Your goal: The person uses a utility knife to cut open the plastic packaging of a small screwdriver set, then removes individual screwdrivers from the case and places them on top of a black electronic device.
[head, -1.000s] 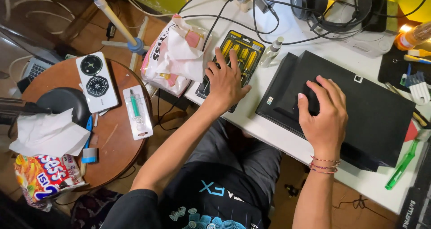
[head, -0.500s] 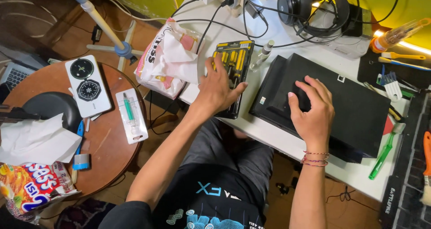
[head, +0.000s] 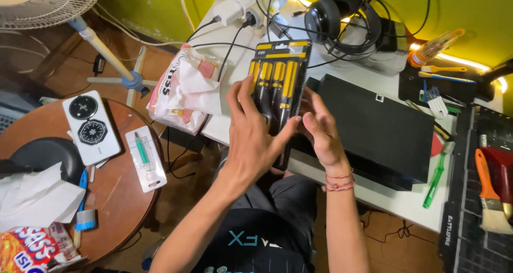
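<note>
A black pack of several yellow-handled screwdrivers (head: 279, 78) is lifted off the white desk (head: 398, 202) and tilted toward me. My left hand (head: 255, 136) grips its left side, thumb across the front. My right hand (head: 320, 128) touches its right edge with fingers spread. Just right of the hands lies a flat black console (head: 374, 131) on the desk.
Black headphones (head: 334, 16) and tangled cables lie at the desk's back. A green toothbrush (head: 435, 177) and an orange-handled paintbrush (head: 489, 195) lie at the right. A round wooden side table (head: 115, 198) at left holds a white device, a blister pack, tissues and a snack bag. A tissue bag (head: 184, 91) hangs beside the desk.
My left hand has picked the screwdriver pack up from the desk. My right hand left the black console and came over to the pack's right edge.
</note>
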